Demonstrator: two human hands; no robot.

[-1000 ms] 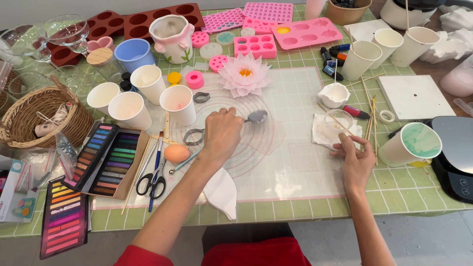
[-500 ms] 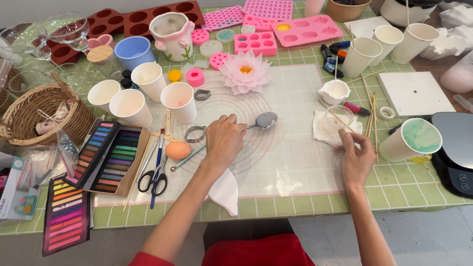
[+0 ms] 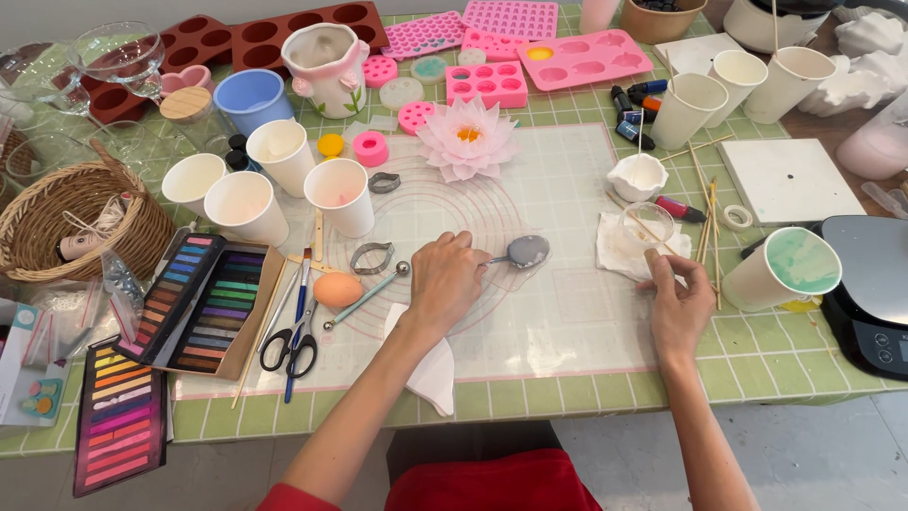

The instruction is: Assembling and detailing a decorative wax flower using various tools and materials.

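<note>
Metal spoon (image 3: 522, 253) lying on silicone mat (image 3: 567, 322), just below pink lotus (image 3: 467, 138). I am seeing left hand (image 3: 445, 281) pinching handle; rigid, light, bowl loaded, keeping level. Right hand (image 3: 677, 303) closed around thin stick, right of spoon.

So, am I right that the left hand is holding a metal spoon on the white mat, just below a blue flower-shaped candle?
Not quite: the flower-shaped candle is pale pink, not blue, as the head view shows. The left hand does hold the metal spoon on the white mat below it.
</note>
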